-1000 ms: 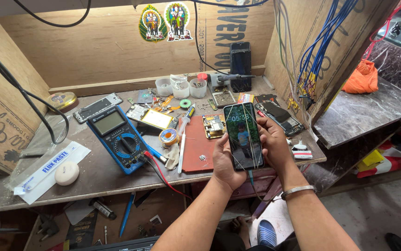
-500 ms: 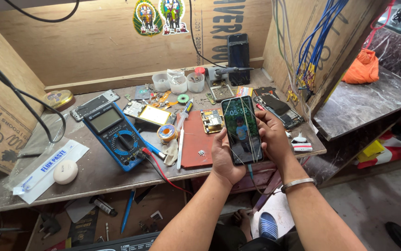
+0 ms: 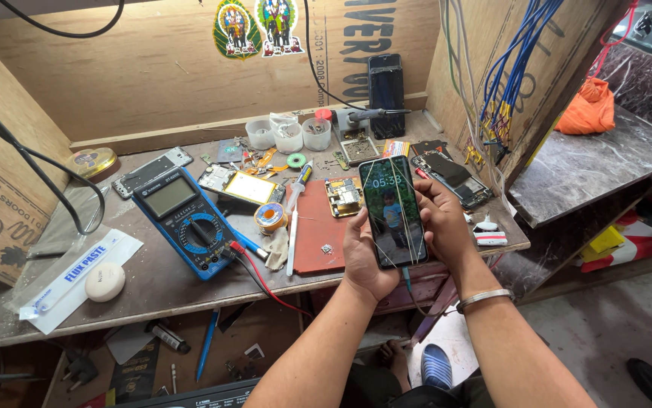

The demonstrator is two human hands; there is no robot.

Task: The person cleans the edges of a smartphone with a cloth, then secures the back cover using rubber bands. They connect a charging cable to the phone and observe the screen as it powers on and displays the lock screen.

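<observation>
The phone (image 3: 392,210) sits right of frame centre, above the bench edge, with our left hand (image 3: 363,253) and right hand (image 3: 438,219) wrapped around its long sides. Its lit screen is cracked (likely fragile, slick); we judge the side edges the safest grip.

View: a single head-worn camera, the only one; no second view shared the scene.
Position: above and just behind the person's forearms, at the near edge of the table (image 3: 152,279).
Direction: it looked steeply down and forward, toward the plywood back wall (image 3: 152,83).
Nearness: close; the left hand (image 3: 367,253) and right hand (image 3: 443,227) sat just right of centre.
Reach: the table's whole width, the side panels, the floor below and a stone shelf (image 3: 590,162) at right.
</observation>
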